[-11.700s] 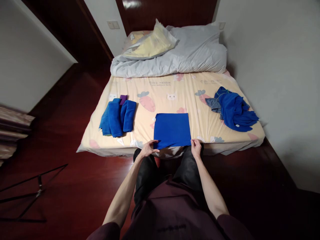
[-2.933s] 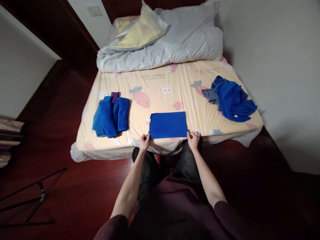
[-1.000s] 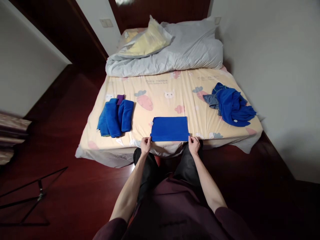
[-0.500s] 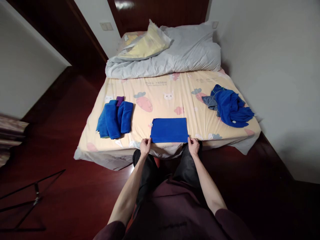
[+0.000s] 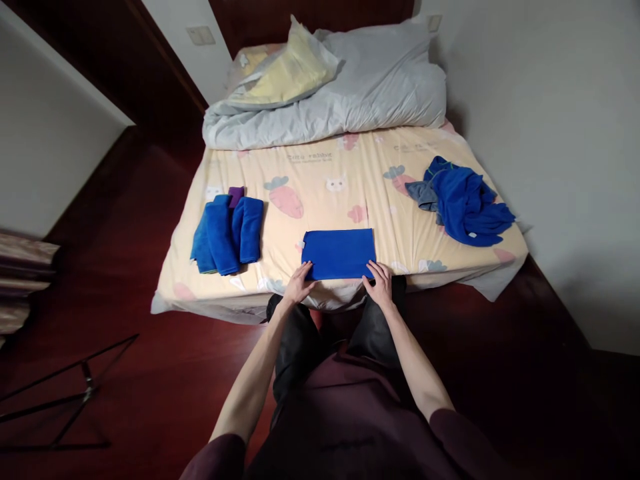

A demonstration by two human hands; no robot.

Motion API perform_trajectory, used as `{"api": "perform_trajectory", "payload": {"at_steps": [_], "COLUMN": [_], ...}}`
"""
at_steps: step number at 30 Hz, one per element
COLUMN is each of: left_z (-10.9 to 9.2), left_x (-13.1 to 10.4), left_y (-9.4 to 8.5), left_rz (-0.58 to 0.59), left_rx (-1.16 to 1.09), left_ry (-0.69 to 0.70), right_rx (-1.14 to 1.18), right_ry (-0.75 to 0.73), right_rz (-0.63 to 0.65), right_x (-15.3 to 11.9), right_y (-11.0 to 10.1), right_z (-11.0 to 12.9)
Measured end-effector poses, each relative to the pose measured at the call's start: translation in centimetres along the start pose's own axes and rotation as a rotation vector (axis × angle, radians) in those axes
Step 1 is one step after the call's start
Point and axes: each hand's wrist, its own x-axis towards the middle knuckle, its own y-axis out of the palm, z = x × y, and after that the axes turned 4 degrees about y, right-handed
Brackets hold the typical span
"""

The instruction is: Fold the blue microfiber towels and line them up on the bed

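Note:
A blue towel (image 5: 339,253), folded into a flat rectangle, lies at the near edge of the bed, with a small white tag at its left side. My left hand (image 5: 299,285) rests with outstretched fingers on its near left corner. On the near right corner lies my right hand (image 5: 380,285), its fingers also extended and the thumb apart. To the left, several folded or rolled blue towels (image 5: 223,237) lie together, with a purple cloth (image 5: 237,195) behind them. A crumpled heap of blue cloths (image 5: 467,203) is on the right, with a grey cloth (image 5: 424,195) at its left side.
The bed (image 5: 320,190) has a patterned cream sheet. A grey quilt (image 5: 380,93) and a yellowish pillow or cloth (image 5: 295,70) are bunched at its far end. A black metal stand (image 5: 85,380) is on the floor at lower left. A wall (image 5: 560,167) runs along the right.
Both hands have let go of the towel's near corners, which they were pinching, and now lie on it with fingers stretched out. The view has shifted slightly.

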Motion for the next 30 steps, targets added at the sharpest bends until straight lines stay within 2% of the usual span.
{"api": "perform_trajectory", "payload": {"at_steps": [6,10,13,21,30], "left_z": [1.6,1.9,2.1,2.4,2.6], "left_x": [0.0,-0.5,-0.5,-0.4,1.0], "left_y": [-0.1,-0.4,-0.6,-1.4,-1.1], "left_rz": [0.008,-0.087,-0.136,-0.123,-0.228], "left_rx": [-0.094,-0.168,-0.156,-0.109,-0.096], "left_ry": [0.004,-0.066,-0.082,-0.083,-0.111], "right_rx": [0.09,0.126,0.127,0.138,0.064], "right_ry": [0.028,0.102,0.151,0.196,0.219], "right_rz": [0.009,-0.044,-0.077,-0.131,-0.177], "right_x": [0.4,0.6,0.7,1.1,1.3], "right_y": [-0.1,0.3,0.7,1.2,1.9], "right_z": [-0.7,-1.1,-1.4,-1.5,-1.3]}}
